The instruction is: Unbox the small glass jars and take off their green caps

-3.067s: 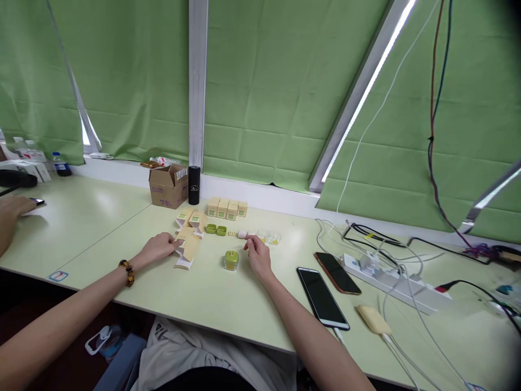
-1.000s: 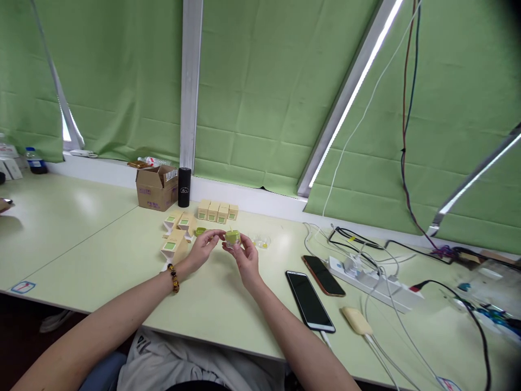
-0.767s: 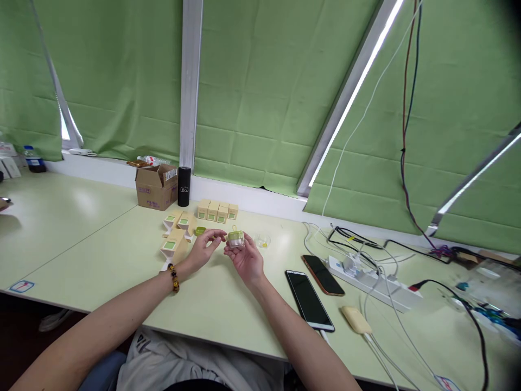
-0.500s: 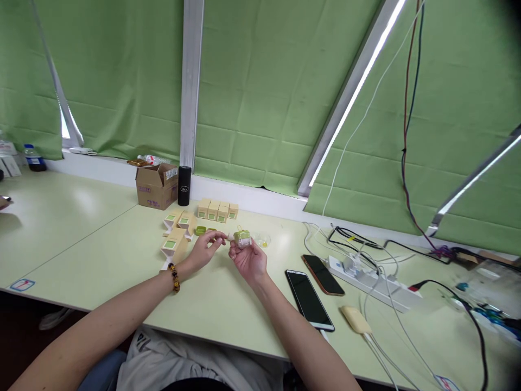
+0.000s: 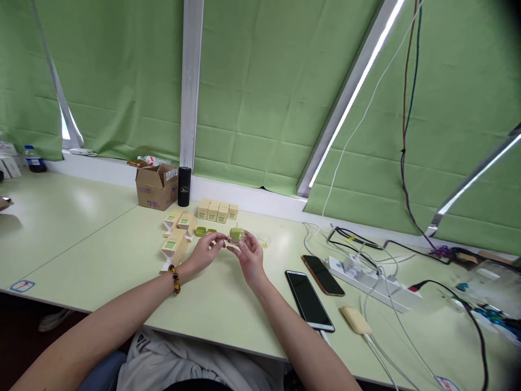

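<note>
My right hand (image 5: 251, 259) grips a small green case (image 5: 236, 234) with a clear lower part, between thumb and fingers, above the table. A thin loop or tab stands up from its top. At the case's left side is my left hand (image 5: 207, 251), its thumb and fingers drawn together; whatever is between them is too small to make out. Just beyond the left hand lie small green pieces (image 5: 201, 231). Opened beige cartons (image 5: 174, 246) with green labels lie to its left. Behind my right hand rests a clear plastic piece (image 5: 264, 240) with a yellow spot.
A row of closed beige boxes (image 5: 213, 210) stands at the back, near a black cylinder (image 5: 184, 187) and a cardboard box (image 5: 157, 190). To the right are two phones (image 5: 310, 300), a power strip (image 5: 374, 283), a pale yellow charger-like object (image 5: 355, 319) and tangled cables.
My right hand has turned the green case and brought it slightly left; its green side now faces me more. The right fingers have shifted from beneath to its right side. My left hand has barely moved.
</note>
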`<state>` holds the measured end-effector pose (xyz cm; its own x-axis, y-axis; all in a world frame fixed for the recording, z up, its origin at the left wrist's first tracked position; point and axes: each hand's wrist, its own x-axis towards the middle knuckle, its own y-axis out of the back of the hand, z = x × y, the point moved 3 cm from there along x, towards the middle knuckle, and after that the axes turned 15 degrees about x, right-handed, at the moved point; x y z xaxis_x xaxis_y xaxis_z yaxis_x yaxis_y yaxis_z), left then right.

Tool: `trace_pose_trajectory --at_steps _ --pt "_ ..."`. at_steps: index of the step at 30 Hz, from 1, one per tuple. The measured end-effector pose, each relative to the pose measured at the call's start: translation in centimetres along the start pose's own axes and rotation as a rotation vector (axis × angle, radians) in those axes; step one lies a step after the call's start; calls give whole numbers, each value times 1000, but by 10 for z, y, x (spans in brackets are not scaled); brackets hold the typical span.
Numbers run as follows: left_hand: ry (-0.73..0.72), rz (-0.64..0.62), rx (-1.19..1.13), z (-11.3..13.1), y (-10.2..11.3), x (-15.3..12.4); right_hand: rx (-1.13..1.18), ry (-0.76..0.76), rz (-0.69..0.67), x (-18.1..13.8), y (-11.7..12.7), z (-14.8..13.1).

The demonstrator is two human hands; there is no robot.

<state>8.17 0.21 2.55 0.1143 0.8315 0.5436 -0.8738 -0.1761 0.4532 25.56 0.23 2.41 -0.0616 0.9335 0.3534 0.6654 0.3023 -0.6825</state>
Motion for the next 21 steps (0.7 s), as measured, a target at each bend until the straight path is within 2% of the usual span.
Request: trace_pose_trajectory --at_steps 3,6,11,17,21 --pt "20 -30 -42 0 -4 -1 -332 189 28 -3 1 -2" --pt "19 -88 -136 0 -12 -2 -647 376 -58 -9 -3 -3" --pt "48 -160 -356 8 -19 -2 -888 622 -215 -17 -8 0" --pt "72 -209 -486 19 -16 -2 -911 669 -284 -18 -6 3" --pt "90 -211 -504 19 -16 -3 -868 577 -267 -18 -5 5"
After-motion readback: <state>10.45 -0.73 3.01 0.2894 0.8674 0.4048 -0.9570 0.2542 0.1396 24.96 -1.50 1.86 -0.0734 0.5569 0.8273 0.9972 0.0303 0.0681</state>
